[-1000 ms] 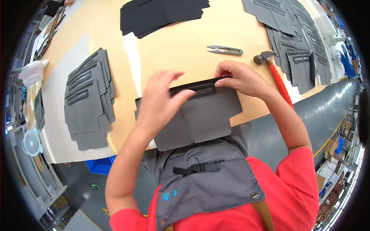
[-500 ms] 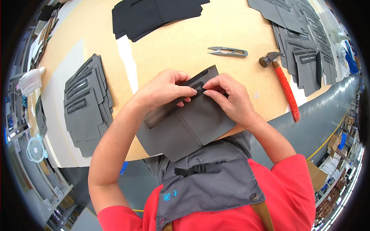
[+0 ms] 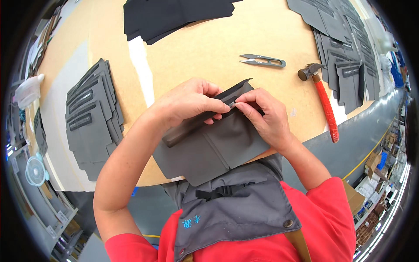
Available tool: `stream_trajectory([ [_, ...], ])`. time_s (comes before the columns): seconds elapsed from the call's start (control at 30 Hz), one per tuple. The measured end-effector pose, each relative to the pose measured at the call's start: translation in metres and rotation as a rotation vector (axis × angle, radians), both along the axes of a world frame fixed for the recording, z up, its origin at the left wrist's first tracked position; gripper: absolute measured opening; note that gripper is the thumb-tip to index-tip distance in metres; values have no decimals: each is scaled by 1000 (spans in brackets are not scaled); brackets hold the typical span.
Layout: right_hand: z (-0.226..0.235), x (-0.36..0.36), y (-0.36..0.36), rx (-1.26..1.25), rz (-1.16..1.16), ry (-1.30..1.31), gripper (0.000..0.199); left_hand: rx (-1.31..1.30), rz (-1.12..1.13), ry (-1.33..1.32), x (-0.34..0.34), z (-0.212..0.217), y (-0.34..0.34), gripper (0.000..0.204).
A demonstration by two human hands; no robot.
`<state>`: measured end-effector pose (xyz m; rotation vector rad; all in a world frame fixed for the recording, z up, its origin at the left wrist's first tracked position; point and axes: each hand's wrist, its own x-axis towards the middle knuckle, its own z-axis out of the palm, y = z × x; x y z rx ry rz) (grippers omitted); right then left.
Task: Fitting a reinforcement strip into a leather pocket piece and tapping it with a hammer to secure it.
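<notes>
Grey panel [image 3: 196,153], far margin curled up
It slants across the near edge of the surface [image 3: 196,52], lower part overhanging, a straight seam down its middle.

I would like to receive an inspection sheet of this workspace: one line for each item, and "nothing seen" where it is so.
Surface: tan table, with a bright streak of light.
Work pieces: grey panel between the hands, its near corner past the table edge; left grey stack; right grey stack; black panels at the far side.
Clutter: snips, blades apart; red-handled hammer, handle end past the table edge.
Hands: left hand and right hand pinch the panel near its far edge, fingertips close together; details there too small to tell.
Cables: nothing seen clearly.
Surroundings: grey floor; carton at right; pale fan at left.
</notes>
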<state>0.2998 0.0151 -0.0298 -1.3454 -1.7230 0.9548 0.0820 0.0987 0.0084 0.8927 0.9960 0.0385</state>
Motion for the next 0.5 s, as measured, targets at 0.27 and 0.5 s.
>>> stream_trajectory([
  [0.27,8,-3,19,-131,43,-131,11,1383,114,379,-3,-4,-53,30],
  [0.5,18,-6,32,-345,70,-185,13,1278,297,333,-3,-35,-138,17],
])
